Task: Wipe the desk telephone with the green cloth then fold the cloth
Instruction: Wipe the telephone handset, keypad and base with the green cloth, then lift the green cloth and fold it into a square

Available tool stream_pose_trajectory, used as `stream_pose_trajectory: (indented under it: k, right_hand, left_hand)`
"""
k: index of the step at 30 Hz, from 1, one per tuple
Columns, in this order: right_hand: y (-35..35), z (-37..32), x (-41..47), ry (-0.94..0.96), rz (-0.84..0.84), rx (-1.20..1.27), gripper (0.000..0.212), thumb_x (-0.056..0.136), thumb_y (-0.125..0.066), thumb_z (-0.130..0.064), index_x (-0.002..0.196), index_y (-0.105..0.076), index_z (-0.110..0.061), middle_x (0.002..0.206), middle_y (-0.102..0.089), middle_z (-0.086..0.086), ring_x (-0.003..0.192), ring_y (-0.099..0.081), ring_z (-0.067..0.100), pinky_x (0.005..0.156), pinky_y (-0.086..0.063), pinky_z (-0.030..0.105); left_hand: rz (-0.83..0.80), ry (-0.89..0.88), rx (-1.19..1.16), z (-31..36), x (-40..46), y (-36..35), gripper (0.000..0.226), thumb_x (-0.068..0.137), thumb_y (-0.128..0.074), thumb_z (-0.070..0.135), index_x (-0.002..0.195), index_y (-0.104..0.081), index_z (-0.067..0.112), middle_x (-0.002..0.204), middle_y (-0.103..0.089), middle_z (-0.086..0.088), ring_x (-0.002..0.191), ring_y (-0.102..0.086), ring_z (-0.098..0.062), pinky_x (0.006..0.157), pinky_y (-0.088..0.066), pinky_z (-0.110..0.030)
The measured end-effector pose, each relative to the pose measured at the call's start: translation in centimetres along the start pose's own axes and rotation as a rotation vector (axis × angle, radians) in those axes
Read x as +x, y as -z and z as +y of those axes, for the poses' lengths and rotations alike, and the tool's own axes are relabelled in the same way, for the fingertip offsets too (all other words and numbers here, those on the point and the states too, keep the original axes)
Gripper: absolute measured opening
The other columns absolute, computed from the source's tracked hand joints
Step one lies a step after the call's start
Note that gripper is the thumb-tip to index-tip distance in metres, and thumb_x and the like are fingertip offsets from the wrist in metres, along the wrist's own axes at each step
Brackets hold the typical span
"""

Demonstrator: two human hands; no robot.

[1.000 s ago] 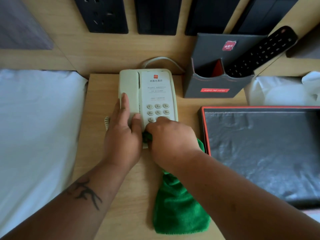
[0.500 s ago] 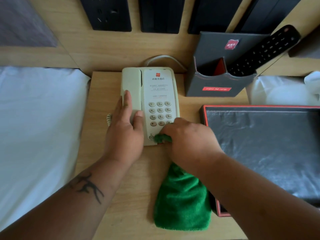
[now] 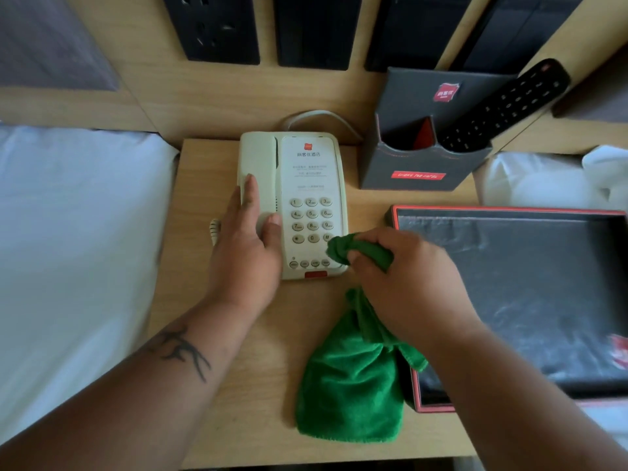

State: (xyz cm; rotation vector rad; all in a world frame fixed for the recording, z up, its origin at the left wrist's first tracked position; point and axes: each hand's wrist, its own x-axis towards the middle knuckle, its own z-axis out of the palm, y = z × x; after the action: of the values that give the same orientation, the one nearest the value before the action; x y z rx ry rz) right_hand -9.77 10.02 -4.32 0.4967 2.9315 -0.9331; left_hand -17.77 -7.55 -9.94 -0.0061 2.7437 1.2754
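A cream desk telephone [image 3: 311, 178] lies on the wooden bedside table [image 3: 210, 300], its handset on the left and keypad on the right. My left hand [image 3: 246, 253] rests flat on the lower part of the handset, holding the phone still. My right hand [image 3: 404, 283] grips the green cloth [image 3: 350, 385]; a bunched end sticks out past my fingers and touches the phone's lower right corner by the keypad. The rest of the cloth hangs down and lies on the table toward me.
A black tray with a red rim [image 3: 509, 300] sits right of the phone, close to my right hand. Behind it stands a grey holder [image 3: 421, 164] with a black remote [image 3: 503, 107]. White bedding [image 3: 74, 249] borders the table's left edge. Black socket panels [image 3: 217, 28] line the wall.
My right hand has slid the cloth from the phone's lower middle to its lower right corner, uncovering the bottom buttons. My left hand stays on the handset.
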Motion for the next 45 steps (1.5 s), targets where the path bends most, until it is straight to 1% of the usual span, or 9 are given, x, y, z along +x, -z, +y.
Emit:
stream_pose_trajectory:
  k: [7,15,18,23,28,31,35,41,45]
  right_hand:
    - [3.3,-1.8,-2.1,-0.283,-0.160,0.962,0.021,0.099,-0.055,-0.030,0.097,-0.075,-0.024,0.089,-0.076,0.003,0.085,-0.073,0.020,0.073,-0.058,0.032]
    - [8.6,-6.4,-3.2,-0.396,-0.239,1.360,0.029,0.099,-0.051,-0.025,0.100,-0.074,-0.007,0.102,-0.073,0.019,0.099,-0.069,0.033,0.088,-0.055,0.045]
    - [12.5,-8.9,-3.6,-0.412,-0.199,1.409,0.031,0.098,-0.051,-0.023,0.099,-0.076,-0.006,0.100,-0.074,0.019,0.095,-0.072,0.031,0.086,-0.057,0.045]
    - [20.1,-12.6,-4.5,-0.424,-0.133,1.293,0.037,0.093,-0.058,-0.037,0.091,-0.078,-0.005,0.097,-0.074,0.021,0.089,-0.073,0.035,0.087,-0.056,0.054]
    - [27.2,-16.1,-6.7,-0.110,-0.192,0.832,0.084,0.053,-0.066,-0.088,0.103,-0.066,-0.020,0.098,-0.074,0.005,0.091,-0.072,0.021,0.084,-0.057,0.044]
    - [31.1,-17.5,-7.9,0.038,-0.268,0.450,0.069,0.050,-0.087,-0.062,0.105,-0.060,-0.031,0.096,-0.072,-0.005,0.088,-0.069,0.013,0.077,-0.058,0.037]
    - [35.5,-19.0,-8.9,0.172,-0.114,0.064,0.006,0.070,-0.063,-0.020,0.076,-0.062,-0.019,0.070,-0.066,-0.001,0.072,-0.061,0.023,0.058,-0.046,0.030]
    - [40.1,-21.9,-11.1,0.268,-0.270,0.190,0.057,0.065,-0.087,-0.043,0.116,-0.062,-0.035,0.100,-0.070,-0.014,0.090,-0.066,0.004,0.080,-0.055,0.025]
    - [41.0,-23.6,-10.9,0.364,-0.090,-0.197,0.025,0.072,-0.067,-0.019,0.094,-0.071,-0.029,0.084,-0.069,-0.005,0.078,-0.065,0.015,0.071,-0.058,0.038]
  left_hand:
    - [-0.083,0.019,0.083,2.0,0.5,1.9,0.065,0.098,-0.055,0.034,0.155,-0.027,0.027,0.163,-0.027,0.000,0.146,-0.032,-0.021,0.110,-0.025,-0.024]
    - [-0.410,0.045,-0.374,12.9,-2.9,7.5,0.049,0.085,-0.050,0.067,0.101,-0.077,0.029,0.107,-0.077,0.001,0.109,-0.068,-0.021,0.105,-0.048,-0.046]
    - [-0.514,0.043,-0.403,17.2,-4.9,11.0,0.068,0.086,-0.041,0.077,0.115,-0.073,0.024,0.116,-0.076,0.003,0.117,-0.066,-0.013,0.109,-0.043,-0.042]
    - [-0.671,-0.038,-0.398,22.9,-8.1,17.2,0.031,0.081,-0.070,0.041,0.104,-0.075,0.021,0.102,-0.079,-0.006,0.100,-0.074,-0.025,0.094,-0.055,-0.053]
    - [-0.412,-0.309,0.045,29.1,-9.7,21.6,0.010,0.079,-0.072,0.029,0.079,-0.068,0.038,0.072,-0.072,0.014,0.070,-0.067,-0.003,0.065,-0.054,-0.027]
    - [-0.331,-0.370,0.025,32.3,-10.8,23.9,0.016,0.077,-0.073,0.027,0.074,-0.066,0.041,0.064,-0.068,0.016,0.056,-0.059,0.004,0.053,-0.045,-0.021]
    - [-0.348,-0.427,0.032,35.2,-11.9,26.7,0.012,0.079,-0.078,0.028,0.074,-0.067,0.030,0.070,-0.072,0.009,0.063,-0.066,-0.002,0.059,-0.050,-0.022]
    - [-0.317,-0.520,0.120,38.4,-13.1,29.5,0.015,0.077,-0.077,0.029,0.069,-0.065,0.028,0.065,-0.067,0.007,0.060,-0.060,-0.003,0.056,-0.047,-0.026]
    - [-0.334,-0.558,0.185,39.8,-13.6,30.4,0.010,0.076,-0.076,0.033,0.078,-0.070,0.026,0.074,-0.071,0.005,0.071,-0.067,-0.010,0.064,-0.053,-0.031]
